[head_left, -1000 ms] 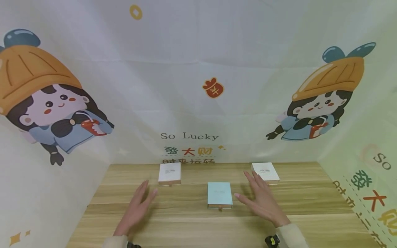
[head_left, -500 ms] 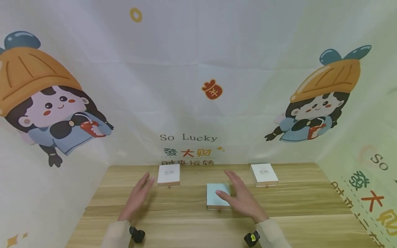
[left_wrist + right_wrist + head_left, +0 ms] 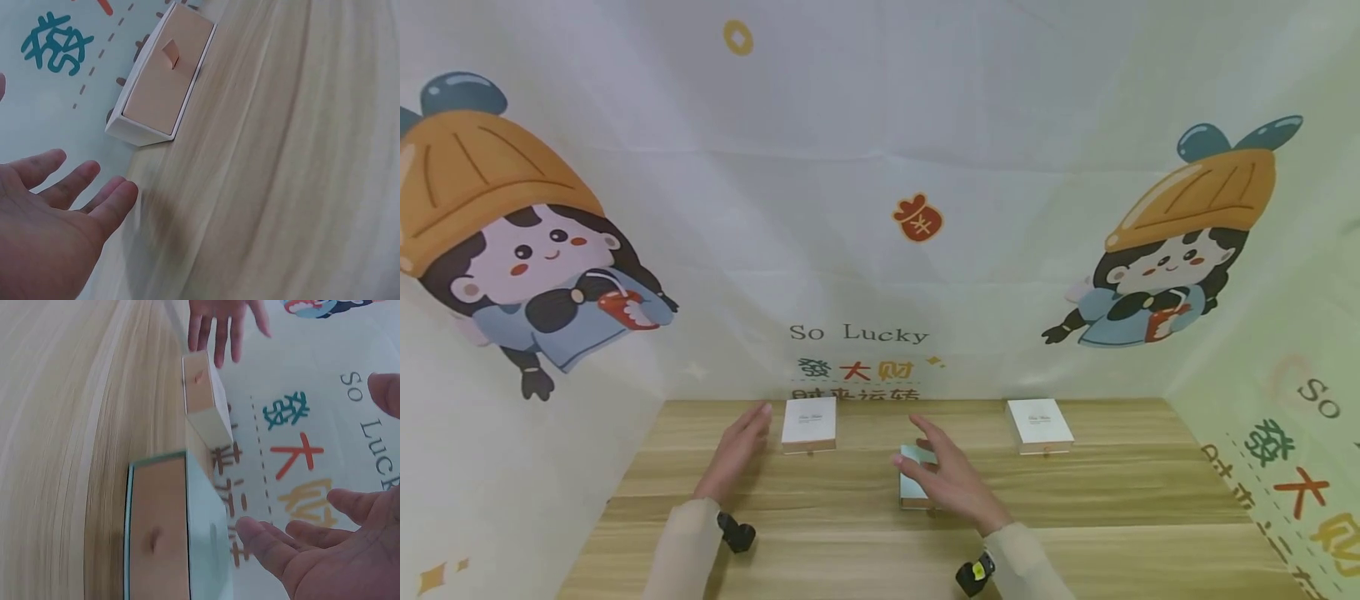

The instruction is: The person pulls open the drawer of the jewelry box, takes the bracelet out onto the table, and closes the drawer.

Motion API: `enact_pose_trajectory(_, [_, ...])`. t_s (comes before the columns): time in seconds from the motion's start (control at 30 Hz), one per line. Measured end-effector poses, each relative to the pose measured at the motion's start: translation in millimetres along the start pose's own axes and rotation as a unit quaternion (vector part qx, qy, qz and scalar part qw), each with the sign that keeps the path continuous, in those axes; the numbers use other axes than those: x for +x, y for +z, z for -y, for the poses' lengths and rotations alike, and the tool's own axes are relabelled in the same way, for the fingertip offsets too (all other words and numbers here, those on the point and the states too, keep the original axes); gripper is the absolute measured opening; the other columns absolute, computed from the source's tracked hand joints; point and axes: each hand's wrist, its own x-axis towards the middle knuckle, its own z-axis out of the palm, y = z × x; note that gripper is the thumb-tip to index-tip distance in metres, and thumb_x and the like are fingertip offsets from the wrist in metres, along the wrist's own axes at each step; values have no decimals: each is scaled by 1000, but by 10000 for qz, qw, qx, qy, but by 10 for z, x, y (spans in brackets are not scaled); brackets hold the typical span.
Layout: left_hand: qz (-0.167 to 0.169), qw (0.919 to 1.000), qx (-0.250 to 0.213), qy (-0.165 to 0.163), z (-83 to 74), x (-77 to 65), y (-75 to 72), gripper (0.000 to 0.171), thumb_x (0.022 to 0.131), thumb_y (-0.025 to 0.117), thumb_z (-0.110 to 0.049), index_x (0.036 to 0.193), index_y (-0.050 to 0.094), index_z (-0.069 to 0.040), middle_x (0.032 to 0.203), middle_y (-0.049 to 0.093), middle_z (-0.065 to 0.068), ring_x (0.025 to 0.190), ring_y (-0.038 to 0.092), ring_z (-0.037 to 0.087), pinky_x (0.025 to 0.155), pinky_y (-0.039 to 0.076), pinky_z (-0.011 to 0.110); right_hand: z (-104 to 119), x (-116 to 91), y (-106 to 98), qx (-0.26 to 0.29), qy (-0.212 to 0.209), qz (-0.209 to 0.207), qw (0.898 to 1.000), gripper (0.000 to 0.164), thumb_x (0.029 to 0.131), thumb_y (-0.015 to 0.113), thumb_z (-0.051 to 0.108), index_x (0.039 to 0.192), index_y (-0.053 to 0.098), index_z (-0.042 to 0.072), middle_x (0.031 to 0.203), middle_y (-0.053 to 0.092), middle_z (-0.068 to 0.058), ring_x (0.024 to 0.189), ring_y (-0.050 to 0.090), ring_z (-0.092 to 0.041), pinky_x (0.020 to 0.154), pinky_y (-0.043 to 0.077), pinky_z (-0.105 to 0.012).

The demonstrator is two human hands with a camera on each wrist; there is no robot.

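Three small drawer-style boxes with pull tabs stand on the wooden table. A white box (image 3: 809,423) is at the back left, another white box (image 3: 1040,425) at the back right, and a pale teal box (image 3: 913,492) nearer the front between them. My left hand (image 3: 736,450) is just left of the left white box, fingers extended, apart from its tan drawer front (image 3: 169,72) in the left wrist view. Over the teal box hovers my right hand (image 3: 951,479), hiding its right part. The right wrist view shows that hand (image 3: 344,550) with fingers spread beside the teal box (image 3: 159,531), holding nothing.
A printed cloth (image 3: 865,275) with cartoon figures and lettering hangs behind the table (image 3: 850,550) and along both sides. Both white boxes stand near the table's back edge. Each wrist carries a small black camera (image 3: 736,533).
My right hand has moved left, from beside the right white box to over the teal box. My left hand has shifted slightly forward. The boxes stay in place.
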Motion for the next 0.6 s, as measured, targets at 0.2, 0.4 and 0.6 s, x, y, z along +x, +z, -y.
enact_pose_trajectory(0.2, [42,9999,92,67,17,133,-21,96,97,41,-75,164,20,-10,170,19,19,151,32,43,123,29,54,64,103,180,9,-37,159,9999,74,101,59,49,161,31,15,163,38,-17,140,51,-39,103,51,-57])
enact_pose_trajectory(0.4, [-54,9993,295,227,-1,243,8,86,101,44,-66,162,28,-7,169,24,19,150,35,42,121,34,53,59,223,401,222,106,133,9996,70,103,57,48,158,37,11,153,49,-23,132,58,-39,97,56,-51])
enact_pose_trajectory(0.6, [-74,9996,280,66,-6,382,6,80,102,48,-60,160,33,-7,168,28,19,148,40,42,121,35,53,83,388,606,580,377,-45,9976,70,101,58,49,155,41,7,146,55,-24,129,60,-40,100,54,-52])
